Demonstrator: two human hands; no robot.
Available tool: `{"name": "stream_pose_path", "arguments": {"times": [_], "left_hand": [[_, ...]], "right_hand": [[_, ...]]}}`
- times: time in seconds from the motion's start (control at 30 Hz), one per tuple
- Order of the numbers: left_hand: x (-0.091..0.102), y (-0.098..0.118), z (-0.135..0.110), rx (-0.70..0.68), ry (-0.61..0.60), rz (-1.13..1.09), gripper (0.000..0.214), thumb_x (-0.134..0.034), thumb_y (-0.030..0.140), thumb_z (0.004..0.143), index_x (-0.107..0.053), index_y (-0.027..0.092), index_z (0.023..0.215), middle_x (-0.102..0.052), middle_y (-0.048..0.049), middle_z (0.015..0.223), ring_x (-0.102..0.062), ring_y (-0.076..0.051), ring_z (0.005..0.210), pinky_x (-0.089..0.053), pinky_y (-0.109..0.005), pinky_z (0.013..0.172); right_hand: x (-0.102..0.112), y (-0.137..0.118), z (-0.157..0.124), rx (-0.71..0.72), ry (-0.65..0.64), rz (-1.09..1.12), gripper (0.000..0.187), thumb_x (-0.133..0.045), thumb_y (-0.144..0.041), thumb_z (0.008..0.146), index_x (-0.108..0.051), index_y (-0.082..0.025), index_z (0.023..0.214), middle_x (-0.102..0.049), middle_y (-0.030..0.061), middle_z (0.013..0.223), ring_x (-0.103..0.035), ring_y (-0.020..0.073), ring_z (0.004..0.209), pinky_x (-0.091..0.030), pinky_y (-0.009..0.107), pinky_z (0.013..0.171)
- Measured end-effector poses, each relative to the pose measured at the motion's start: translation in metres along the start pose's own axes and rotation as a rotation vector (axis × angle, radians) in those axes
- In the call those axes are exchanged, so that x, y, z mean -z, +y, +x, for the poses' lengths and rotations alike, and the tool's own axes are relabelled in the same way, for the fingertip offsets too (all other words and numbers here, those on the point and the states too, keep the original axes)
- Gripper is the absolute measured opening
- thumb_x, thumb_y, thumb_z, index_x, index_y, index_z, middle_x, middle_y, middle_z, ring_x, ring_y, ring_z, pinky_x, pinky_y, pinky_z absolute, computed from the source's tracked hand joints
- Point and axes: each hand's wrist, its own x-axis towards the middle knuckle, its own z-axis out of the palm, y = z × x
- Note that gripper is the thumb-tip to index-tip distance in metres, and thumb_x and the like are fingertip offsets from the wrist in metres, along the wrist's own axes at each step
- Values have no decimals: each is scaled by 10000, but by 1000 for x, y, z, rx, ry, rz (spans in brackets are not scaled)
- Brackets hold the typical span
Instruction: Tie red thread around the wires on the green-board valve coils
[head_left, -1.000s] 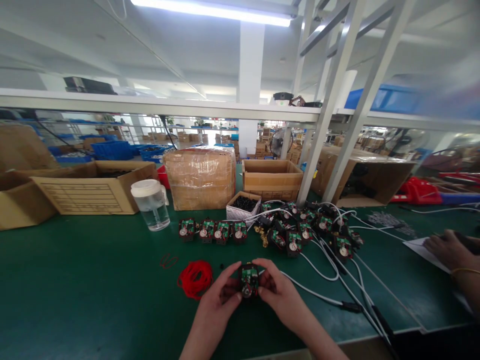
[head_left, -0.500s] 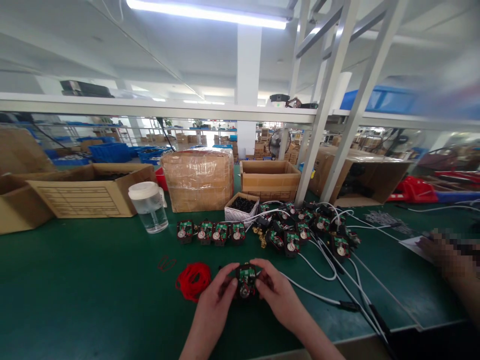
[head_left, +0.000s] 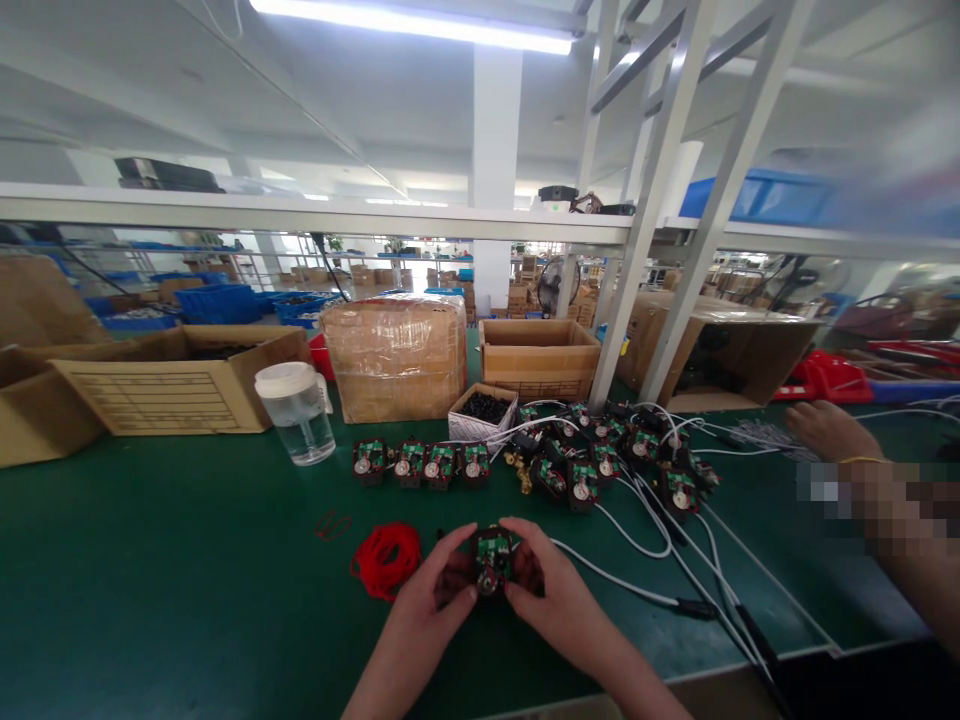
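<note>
Green and black, the small circuit module is held near the front edge of the surface, board side up. Its left side is pinched between the thumb and fingers of the left hand, and its right side is gripped likewise by the right hand; both hands are partly closed. The module is best steadied by its sides, with even pressure from both thumbs, so that the board is not pressed. Whether the white cable is joined to it cannot be told; slack should be left in any case.

Towards the far edge, at left, an open cardboard box is passed first, then a lidded jug, which could be knocked by a wide swing. Just beside the left hand, fingers could be snagged by the red bundle. Beyond the hands, four similar modules are lined up in front of a small box of black parts. Farther right, the way is cluttered by a heap of wired modules, and a co-worker's hand is held beside some pale pieces.
</note>
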Motion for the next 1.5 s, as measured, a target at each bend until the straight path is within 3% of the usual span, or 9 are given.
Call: {"name": "stream_pose_path", "arguments": {"times": [0.43,0.57,0.7,0.8,1.07,1.3,1.5], "left_hand": [[-13,8,-1,9,100,30,632,-634,186,679,-555,209,1305,-723,-35,947,-691,-205,829,-562,-341,817],[-13,0,0,5,102,25,695,-642,179,663,-523,202,1347,-710,-37,957,-683,-205,836,-560,-357,837],[-10,-13,1,-9,69,-8,799,-653,135,611,-498,226,1390,-699,-31,993,-675,-195,839,-558,-350,841],[-8,-14,1,-9,65,-14,786,-664,150,626,-502,236,1390,-693,-28,998,-671,-195,847,-555,-357,851],[-11,8,-2,33,95,-25,664,-656,215,680,-561,210,1337,-720,-41,954,-682,-217,876,-545,-355,849],[-11,-8,1,33,112,-61,686,-679,231,675,-563,227,1351,-740,-37,930,-694,-222,841,-547,-352,827],[-11,-8,-1,26,102,-47,744,-670,252,691,-505,242,1416,-731,-32,939,-694,-217,831,-553,-351,820]], "right_hand": [[-6,3,0,20,53,-62,703,-584,-54,674,-501,-233,1349,-603,45,1081,-599,180,815,-508,310,705],[-6,4,-1,16,67,-61,712,-583,-48,672,-500,-244,1351,-602,38,1078,-598,177,812,-503,302,701],[-1,3,-3,-13,-12,-4,759,-591,-50,680,-456,-263,1395,-598,12,1032,-588,156,763,-494,283,679],[3,4,-3,-25,-46,30,774,-600,-53,685,-436,-270,1409,-592,-16,945,-584,155,759,-485,275,678],[0,0,-2,-27,-12,50,666,-590,-102,720,-494,-261,1359,-568,-16,906,-564,163,762,-464,289,688],[1,1,1,-48,-50,130,633,-602,-142,722,-505,-266,1335,-535,-40,832,-551,159,749,-438,287,691],[13,6,2,-35,-127,160,698,-625,-140,748,-448,-283,1408,-570,-34,876,-552,139,737,-437,275,689]]}}
